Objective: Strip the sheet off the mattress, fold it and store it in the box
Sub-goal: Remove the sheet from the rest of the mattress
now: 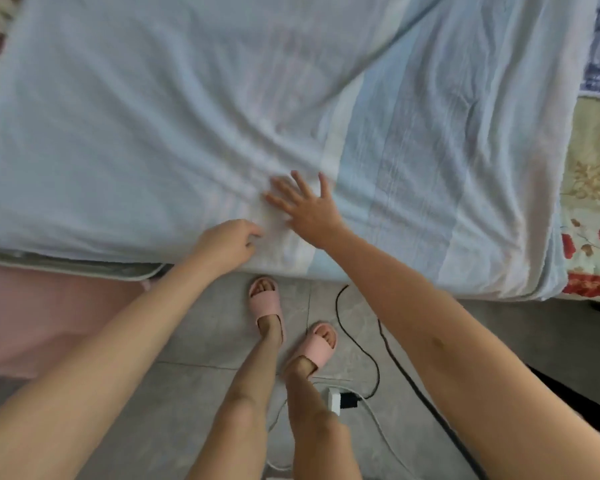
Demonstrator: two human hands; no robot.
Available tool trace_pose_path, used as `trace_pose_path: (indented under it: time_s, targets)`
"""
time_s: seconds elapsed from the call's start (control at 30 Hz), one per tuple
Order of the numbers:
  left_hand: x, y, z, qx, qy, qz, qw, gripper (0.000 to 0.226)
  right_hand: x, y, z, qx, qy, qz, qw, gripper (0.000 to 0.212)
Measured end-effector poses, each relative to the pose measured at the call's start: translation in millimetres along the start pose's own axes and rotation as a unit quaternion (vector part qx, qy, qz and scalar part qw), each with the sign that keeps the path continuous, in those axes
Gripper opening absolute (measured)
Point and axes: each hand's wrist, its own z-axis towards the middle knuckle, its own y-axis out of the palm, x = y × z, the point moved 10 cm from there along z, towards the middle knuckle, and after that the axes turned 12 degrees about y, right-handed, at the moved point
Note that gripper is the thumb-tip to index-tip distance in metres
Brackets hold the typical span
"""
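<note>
A floral-printed mattress [593, 174] is covered by a wrinkled pale blue striped fabric sheet [187, 116], draped over its near edge.

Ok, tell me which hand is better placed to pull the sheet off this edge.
Left. The left hand sits at the mattress edge, fingers curled into the light blue sheet, where creases converge. The right hand lies flat and spread further in, gripping nothing.

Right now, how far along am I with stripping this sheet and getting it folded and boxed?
Early. Done: the sheet looks loose and rumpled, already pulled off the floral bedding at the right. In hand: your left hand pinches the sheet's near edge while your right hand lies flat on it. Left: gathering it off, folding, and storing it; no box is in view.
</note>
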Motion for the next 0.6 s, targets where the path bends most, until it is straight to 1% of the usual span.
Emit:
trace_pose_path:
  time_s: [0.07,0.13,0.17,0.2,0.27,0.3,0.37,0.47,0.53,0.57,0.6]
  targets:
    - [-37.8,-17.4,-12.0,0.054,-0.018,-0.027,0.998,0.043,-22.0,-22.3,27.5,-0.003,0.035,-0.001,0.999,0.066]
    - [-85.0,-31.7,-28.2,0.087,-0.078,-0.04,0.992,0.051,-74.8,-47.8,49.1,-0.003,-0.007,-0.003,1.0,0.068]
    - [-118.1,-37.3,-40.9,0.096,-0.117,-0.048,0.987,0.055,-114.0,-61.9,60.2,0.004,-0.056,-0.011,0.998,0.069]
    - [-148.8,-40.7,-53.5,0.092,-0.15,-0.045,0.983,0.057,-151.1,-71.9,68.7,0.013,-0.105,-0.026,0.994,0.071]
    - [-195.2,-37.3,-64.9,0.056,-0.187,-0.031,0.98,0.058,-196.6,-84.1,81.4,0.029,-0.177,-0.061,0.982,0.075]
    - [-220.7,-37.0,-69.6,0.039,-0.203,-0.038,0.978,0.06,-216.6,-91.8,93.5,0.033,-0.203,-0.087,0.975,0.077]
    - [-257.4,-43.4,-71.7,0.026,-0.222,-0.062,0.973,0.065,-240.3,-105.5,119.4,0.03,-0.228,-0.118,0.966,0.079]
    - [-300.9,-62.9,-72.9,0.058,-0.249,-0.109,0.96,0.074,-253.5,-122.1,161.7,0.003,-0.219,-0.11,0.969,0.076]
    - [-324.3,-65.2,-75.5,0.08,-0.264,-0.153,0.949,0.088,-241.2,-116.3,182.1,-0.035,-0.197,-0.087,0.976,0.073]
    - [-337.9,-64.5,-76.4,0.09,-0.268,-0.17,0.944,0.096,-225.9,-111.9,194.3,-0.056,-0.17,-0.071,0.981,0.071]
    - [-347.7,-63.1,-78.3,0.094,-0.271,-0.183,0.94,0.105,-200.6,-106.7,204.6,-0.078,-0.126,-0.047,0.988,0.07]
